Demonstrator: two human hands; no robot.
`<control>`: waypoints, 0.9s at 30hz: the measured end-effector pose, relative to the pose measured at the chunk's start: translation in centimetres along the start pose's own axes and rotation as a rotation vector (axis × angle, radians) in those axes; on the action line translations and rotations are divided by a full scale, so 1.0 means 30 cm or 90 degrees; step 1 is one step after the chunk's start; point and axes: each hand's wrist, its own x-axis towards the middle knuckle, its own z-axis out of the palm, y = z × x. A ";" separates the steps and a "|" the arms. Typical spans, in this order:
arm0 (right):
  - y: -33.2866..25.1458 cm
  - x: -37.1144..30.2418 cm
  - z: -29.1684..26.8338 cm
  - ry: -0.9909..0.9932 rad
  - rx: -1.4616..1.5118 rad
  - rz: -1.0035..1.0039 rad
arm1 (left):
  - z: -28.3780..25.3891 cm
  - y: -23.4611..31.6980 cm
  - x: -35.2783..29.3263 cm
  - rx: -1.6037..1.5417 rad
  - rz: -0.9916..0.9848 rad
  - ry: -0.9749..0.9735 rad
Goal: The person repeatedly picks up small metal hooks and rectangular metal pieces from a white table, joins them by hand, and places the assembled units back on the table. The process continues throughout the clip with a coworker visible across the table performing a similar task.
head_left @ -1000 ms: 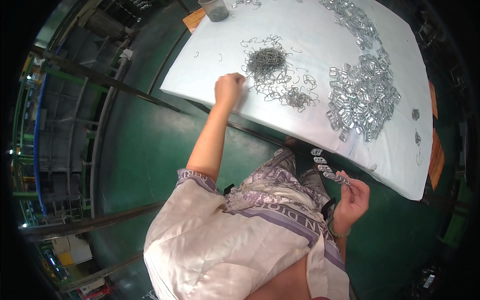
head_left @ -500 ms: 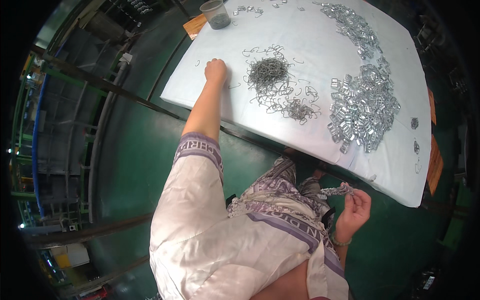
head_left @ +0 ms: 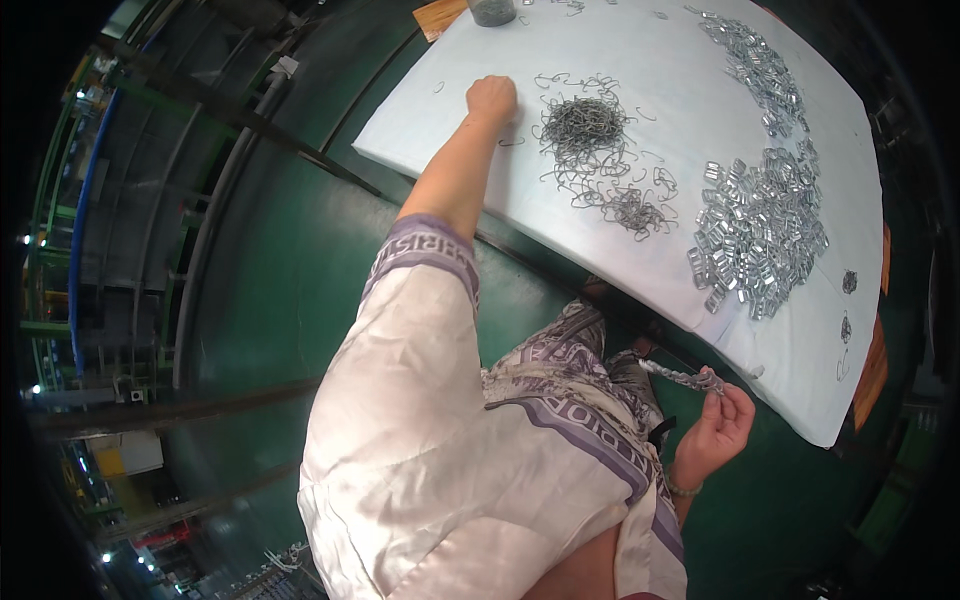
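Observation:
My left hand [head_left: 492, 100] rests closed on the white-covered table [head_left: 420, 120], left of a dark pile of bent wire hooks [head_left: 585, 125]. Its back faces up, and anything in the curled fingers is hidden. One loose hook [head_left: 511, 142] lies just beside the wrist. Off the table's near edge, my right hand [head_left: 720, 425] pinches one end of a short chain-like strand of metal pieces [head_left: 678, 376]. That strand stretches leftward from the fingertips, over my lap.
A long curved heap of shiny metal clips [head_left: 762, 235] covers the table's right side. Small hook clusters [head_left: 849, 282] lie by the right edge. A clear plastic cup [head_left: 492, 10] stands at the far left corner. Dark metal racks [head_left: 130, 250] line the left.
The view has shifted, so the table sits further right and higher. My left hand is slightly closer to the hook pile, still closed. The strand in my right hand shows more of its length.

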 end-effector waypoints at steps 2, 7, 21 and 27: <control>0.004 0.001 -0.003 -0.002 0.000 0.002 | -0.079 0.062 -0.042 -0.111 -0.009 0.070; 0.005 0.002 0.012 0.048 0.003 0.028 | -0.285 0.378 -0.354 -0.737 0.196 0.012; -0.023 -0.005 0.018 0.053 0.038 0.026 | -0.492 0.603 -0.898 -1.190 0.256 -0.640; -0.030 -0.010 0.017 0.043 0.020 0.022 | -0.495 0.629 -0.919 -1.093 0.298 -0.571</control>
